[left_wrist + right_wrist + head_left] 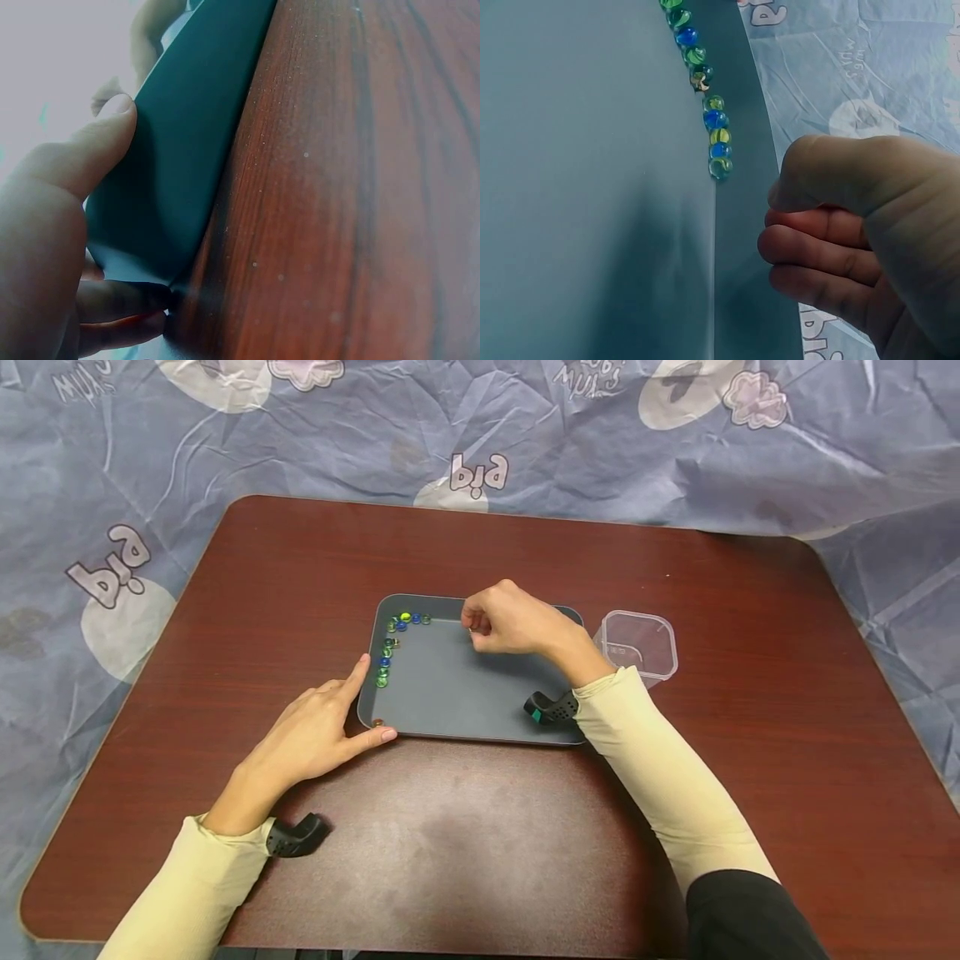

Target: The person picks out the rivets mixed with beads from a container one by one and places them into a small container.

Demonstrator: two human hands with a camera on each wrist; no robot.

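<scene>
A shallow grey tray (457,693) lies on the table, with a line of glass marbles (385,662) bent around its far left corner. Green, blue and yellow marbles (718,136) show closely in the right wrist view. A brown marble (378,722) sits alone at the near left corner. My left hand (315,727) rests against that corner, its thumb (112,139) along the near rim and fingers on the left side. Over the far rim, my right hand (513,620) pinches what looks like a small marble at its fingertips, mostly hidden by the thumb (810,172).
A clear plastic box (639,645) stands just right of the tray, beside the right forearm. The brown wooden table (765,710) extends all around. Behind it hangs a blue printed cloth (360,435). Black bands (296,837) are worn on both wrists.
</scene>
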